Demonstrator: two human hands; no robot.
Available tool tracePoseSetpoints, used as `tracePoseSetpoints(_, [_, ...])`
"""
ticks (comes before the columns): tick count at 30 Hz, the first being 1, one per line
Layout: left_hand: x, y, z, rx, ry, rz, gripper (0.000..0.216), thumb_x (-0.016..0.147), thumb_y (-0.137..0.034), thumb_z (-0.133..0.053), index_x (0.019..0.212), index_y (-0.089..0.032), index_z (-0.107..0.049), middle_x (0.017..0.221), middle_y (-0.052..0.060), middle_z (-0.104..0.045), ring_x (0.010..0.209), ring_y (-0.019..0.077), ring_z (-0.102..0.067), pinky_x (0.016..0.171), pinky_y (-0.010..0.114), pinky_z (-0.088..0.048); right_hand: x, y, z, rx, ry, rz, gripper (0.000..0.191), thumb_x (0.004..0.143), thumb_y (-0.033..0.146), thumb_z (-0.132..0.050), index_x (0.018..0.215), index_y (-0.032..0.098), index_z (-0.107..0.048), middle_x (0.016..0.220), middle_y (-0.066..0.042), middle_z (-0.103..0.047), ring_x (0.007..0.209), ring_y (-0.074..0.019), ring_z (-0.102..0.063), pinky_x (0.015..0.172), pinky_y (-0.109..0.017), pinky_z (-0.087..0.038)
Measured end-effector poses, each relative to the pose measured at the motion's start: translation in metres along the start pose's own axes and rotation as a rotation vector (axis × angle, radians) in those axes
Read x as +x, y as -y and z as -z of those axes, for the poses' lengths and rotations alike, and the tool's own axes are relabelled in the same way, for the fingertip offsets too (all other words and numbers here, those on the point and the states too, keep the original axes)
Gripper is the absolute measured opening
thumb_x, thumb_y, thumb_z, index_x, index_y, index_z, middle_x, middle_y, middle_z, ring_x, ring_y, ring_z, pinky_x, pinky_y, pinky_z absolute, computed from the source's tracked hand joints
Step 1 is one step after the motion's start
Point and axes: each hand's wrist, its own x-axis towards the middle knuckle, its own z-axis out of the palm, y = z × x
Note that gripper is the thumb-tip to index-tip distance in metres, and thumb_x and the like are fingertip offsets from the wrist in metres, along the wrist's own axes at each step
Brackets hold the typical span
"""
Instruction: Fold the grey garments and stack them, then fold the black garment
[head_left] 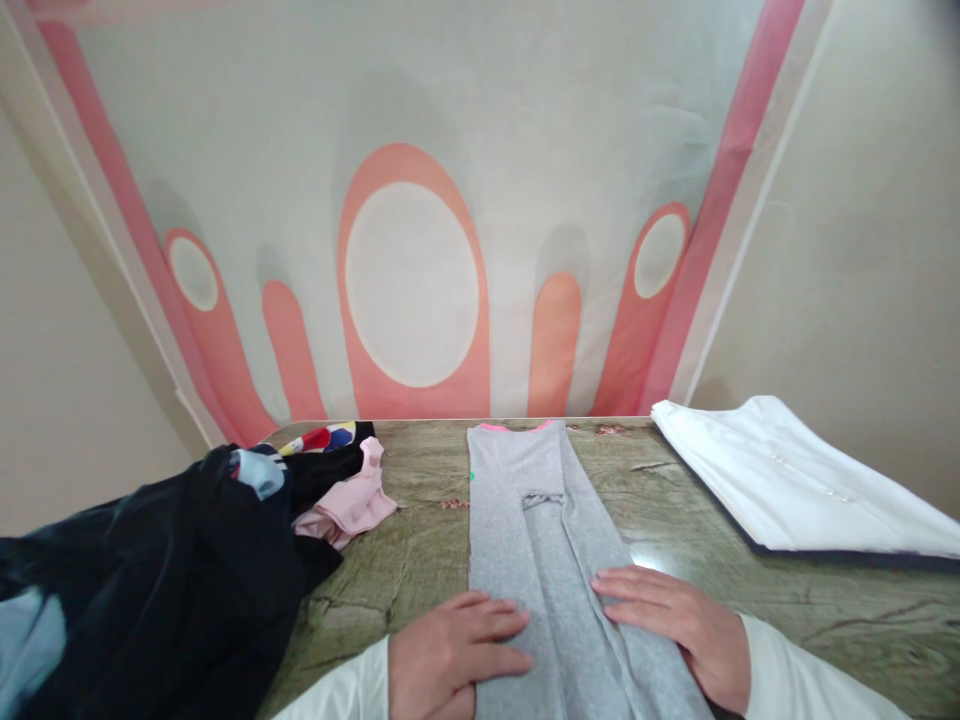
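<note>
A grey garment with a pink neckline edge lies lengthwise on the wood-patterned table, its sides folded inward and its near end running out of view. On its left side rests my left hand, fingers stretched flat across the cloth. My right hand lies on the garment's right part, fingers extended and pointing left. Neither hand grips the fabric. Both forearms wear white sleeves.
To the left is a heap of dark clothes, with a pink garment beside it. Folded white cloth lies at the right, over something dark. A wall with a pink and orange pattern rises behind the table.
</note>
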Motion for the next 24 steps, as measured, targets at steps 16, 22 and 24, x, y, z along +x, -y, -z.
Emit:
tracePoseSetpoints(16, [0.087,0.198,0.022,0.489,-0.140,0.682,0.054,0.088,-0.048,-0.022,0.134,-0.021,-0.027,0.141,0.005,-0.023,0.129,0.0218,-0.021,0.102,0.043,-0.018,-0.011,-0.038,0.003,-0.078,-0.046,-0.119,0.037,0.090,0.025,-0.029,0.117,0.023,-0.054,0.119,-0.007,-0.055,0.115,-0.0172,-0.045,0.097,-0.038,-0.039])
tracePoseSetpoints(22, [0.101,0.204,0.021,0.531,-0.249,0.660,0.054,0.088,-0.043,-0.022,0.136,-0.019,-0.020,0.144,0.006,-0.016,0.130,0.0210,-0.014,0.103,0.043,-0.016,0.045,-0.058,0.013,-0.131,-0.024,-0.260,0.041,0.089,0.028,-0.032,0.129,0.020,-0.040,0.131,-0.007,-0.043,0.123,-0.0173,-0.034,0.103,-0.039,-0.029])
tracePoseSetpoints(24, [0.110,0.200,0.018,0.527,-0.233,0.604,0.054,0.088,-0.046,-0.021,0.135,-0.019,-0.022,0.143,0.006,-0.018,0.130,0.0201,-0.015,0.103,0.042,-0.014,0.079,-0.070,0.008,-0.165,-0.009,-0.279,0.050,0.088,0.036,-0.035,0.133,0.016,-0.032,0.136,-0.010,-0.035,0.125,-0.0187,-0.030,0.103,-0.038,-0.028])
